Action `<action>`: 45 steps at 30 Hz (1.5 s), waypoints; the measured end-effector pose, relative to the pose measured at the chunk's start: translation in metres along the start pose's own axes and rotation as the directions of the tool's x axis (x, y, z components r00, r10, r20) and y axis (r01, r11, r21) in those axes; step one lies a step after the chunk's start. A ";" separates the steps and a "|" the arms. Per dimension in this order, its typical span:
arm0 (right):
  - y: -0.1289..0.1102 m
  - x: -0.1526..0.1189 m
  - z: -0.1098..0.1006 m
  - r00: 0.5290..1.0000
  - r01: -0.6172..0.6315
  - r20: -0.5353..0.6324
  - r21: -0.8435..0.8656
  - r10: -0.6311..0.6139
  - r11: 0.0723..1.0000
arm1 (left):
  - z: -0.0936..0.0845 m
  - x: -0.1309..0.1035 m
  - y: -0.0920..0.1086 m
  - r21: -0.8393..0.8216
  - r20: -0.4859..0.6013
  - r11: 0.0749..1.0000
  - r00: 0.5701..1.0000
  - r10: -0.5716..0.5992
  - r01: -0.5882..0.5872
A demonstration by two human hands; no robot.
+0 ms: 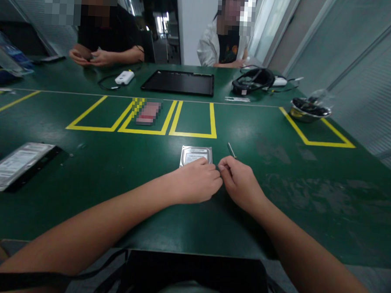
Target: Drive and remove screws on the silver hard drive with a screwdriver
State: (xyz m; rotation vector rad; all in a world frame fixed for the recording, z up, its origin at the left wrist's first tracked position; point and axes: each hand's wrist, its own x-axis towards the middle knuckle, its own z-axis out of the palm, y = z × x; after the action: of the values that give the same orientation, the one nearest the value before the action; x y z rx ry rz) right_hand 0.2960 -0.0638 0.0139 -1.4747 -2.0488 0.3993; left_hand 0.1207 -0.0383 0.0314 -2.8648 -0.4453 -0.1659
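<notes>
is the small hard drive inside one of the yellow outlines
No, the small hard drive is partly covered by the left hand, nearer the camera wearer than the yellow outlines on the table.

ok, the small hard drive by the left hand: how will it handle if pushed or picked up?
The small hard drive is probably stiff, given its metal-looking case. It lies flat on the green table, so a push should slide it rather than roll it. Its smooth-looking top may be slightly slippery.
</notes>
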 end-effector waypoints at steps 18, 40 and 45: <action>0.001 -0.001 0.000 1.000 -0.001 0.005 0.002 0.001 1.000 | 0.002 -0.004 0.000 -0.207 0.040 0.967 0.989 -0.142 0.147; 0.001 0.001 -0.002 1.000 -0.008 -0.008 -0.046 0.008 0.999 | 0.000 -0.012 0.008 -0.293 0.061 0.917 0.963 -0.264 0.270; 0.003 0.001 -0.002 1.000 -0.003 -0.027 -0.068 0.001 0.998 | 0.002 -0.014 0.011 -0.296 0.029 0.910 0.955 -0.295 0.290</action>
State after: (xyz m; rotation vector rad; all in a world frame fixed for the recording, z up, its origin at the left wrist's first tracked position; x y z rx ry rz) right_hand 0.2991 -0.0623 0.0141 -1.5139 -2.0587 0.3116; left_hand 0.1114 -0.0523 0.0254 -3.0653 -0.9214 -0.3349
